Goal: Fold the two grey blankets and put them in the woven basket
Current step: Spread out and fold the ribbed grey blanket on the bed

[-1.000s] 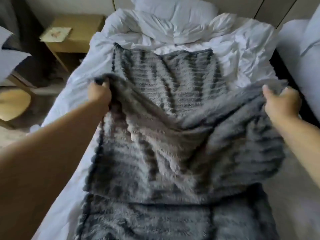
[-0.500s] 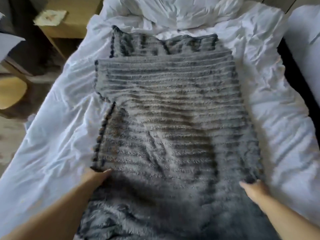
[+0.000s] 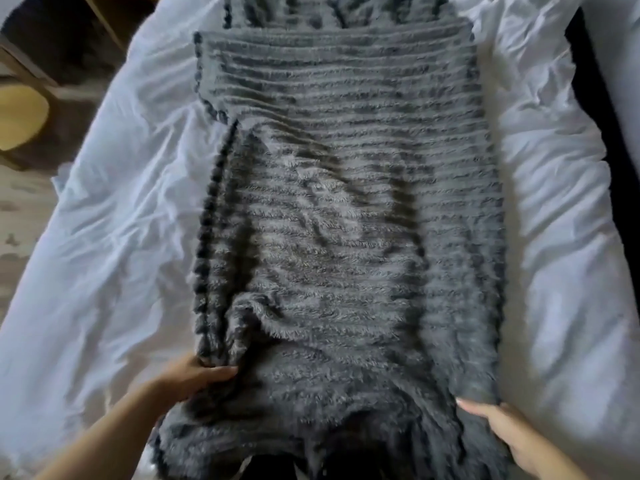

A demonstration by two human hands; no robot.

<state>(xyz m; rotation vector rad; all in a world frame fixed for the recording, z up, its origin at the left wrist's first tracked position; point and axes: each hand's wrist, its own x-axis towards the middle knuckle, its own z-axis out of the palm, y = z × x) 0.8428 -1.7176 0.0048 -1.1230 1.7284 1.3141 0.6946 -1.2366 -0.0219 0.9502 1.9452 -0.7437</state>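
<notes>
White, heavily creased bedding [image 3: 114,237] covers the bed and carries a grey blanket [image 3: 346,209] that runs lengthwise down its middle, from the near edge of the view to the far one. Nearest the camera, the left hand [image 3: 194,375] lies at the blanket's near left corner, fingers stretched flat against a bunched lump of fabric, touching it; whether any cloth is pinched under the palm cannot be told. The right hand [image 3: 502,431] rests at the near right edge, fingers extended along the pile and pressed to it, not clenched. Between the hands the blanket looks shaggy and dark, its surface a long fuzzy pile, with the lowest part falling over the bed's near edge into shadow. Farther up, the pile forms crosswise ribs in alternating light and dark grey, rumpled near the centre by soft diagonal wrinkles. Along the left side runs a darker scalloped border. Beyond the middle, an upper layer steps out wider to the left, showing that the blanket is doubled over itself. Past that fold edge, another ribbed grey strip reaches the top of the view. Left of the bed, dim wooden furniture [image 3: 104,19] stands on the floor.
</notes>
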